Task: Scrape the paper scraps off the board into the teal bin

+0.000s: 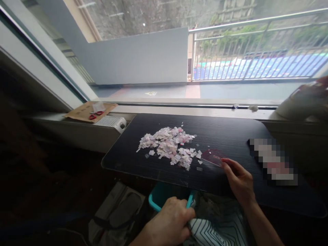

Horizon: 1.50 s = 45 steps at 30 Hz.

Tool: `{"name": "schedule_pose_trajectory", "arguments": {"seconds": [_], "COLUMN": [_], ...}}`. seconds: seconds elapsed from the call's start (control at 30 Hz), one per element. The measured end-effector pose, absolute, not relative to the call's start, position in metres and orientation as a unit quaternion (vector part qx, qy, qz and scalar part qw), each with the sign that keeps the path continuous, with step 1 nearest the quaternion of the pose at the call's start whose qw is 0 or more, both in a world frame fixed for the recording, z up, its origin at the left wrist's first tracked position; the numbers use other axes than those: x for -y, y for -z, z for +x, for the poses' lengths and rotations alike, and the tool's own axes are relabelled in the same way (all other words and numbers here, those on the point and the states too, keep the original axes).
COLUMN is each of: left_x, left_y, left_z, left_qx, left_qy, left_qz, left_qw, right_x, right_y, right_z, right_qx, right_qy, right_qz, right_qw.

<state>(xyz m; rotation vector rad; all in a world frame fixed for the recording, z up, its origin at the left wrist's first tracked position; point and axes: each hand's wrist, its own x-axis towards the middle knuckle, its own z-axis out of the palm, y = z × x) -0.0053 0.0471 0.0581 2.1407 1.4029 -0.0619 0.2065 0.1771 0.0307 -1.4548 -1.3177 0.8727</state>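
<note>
A loose heap of small white and pinkish paper scraps (167, 145) is spread over the dark table (220, 131). At the heap's right edge, my right hand (238, 177) pinches a see-through pink half-round protractor (212, 156) by its right end. The protractor's straight edge faces me, and its left tip is beside a few stray scraps. Below the table's front edge, my left hand (171, 218) is closed on the rim of a turquoise bin (153, 201). The bin's inside is mostly dark and partly hidden by the table and hand.
Red-handled scissors (96, 114) lie on a brown envelope (79, 112) on the sill, beside a white radiator (110, 123). A blurred-out flat object (273, 162) rests at the table's right. A grey box-like item (119, 208) is below left. Windows stand behind the table.
</note>
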Motion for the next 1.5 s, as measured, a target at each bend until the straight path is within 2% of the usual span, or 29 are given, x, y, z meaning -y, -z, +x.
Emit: {"name": "schedule_pose_trajectory", "arguments": {"seconds": [0.17,0.23,0.6,0.8,0.97,1.5], "left_x": [-0.026,-0.020,-0.024,-0.027,-0.022,-0.013], "left_y": [-0.050,-0.047,-0.048,-0.049,-0.050,-0.053], "left_z": [0.015,0.017,-0.016,-0.001,0.009,0.001], "left_qx": [-0.570,-0.587,-0.495,-0.477,-0.519,-0.540], "left_qy": [0.054,0.064,0.068,0.047,0.036,0.027], "left_qz": [0.752,0.745,0.823,0.834,0.809,0.805], "left_qw": [0.327,0.310,0.270,0.273,0.275,0.245], "right_x": [-0.174,-0.174,-0.159,-0.148,-0.152,-0.134], "right_y": [-0.025,-0.023,-0.042,-0.049,-0.046,-0.054], "right_z": [0.217,0.219,0.194,0.175,0.173,0.178], "right_qx": [0.571,0.566,0.603,0.704,0.743,0.727], "right_qy": [-0.360,-0.367,-0.328,-0.283,-0.301,-0.269], "right_qz": [-0.585,-0.587,-0.561,-0.494,-0.461,-0.489], "right_qw": [0.449,0.448,0.463,0.424,0.381,0.401]}}
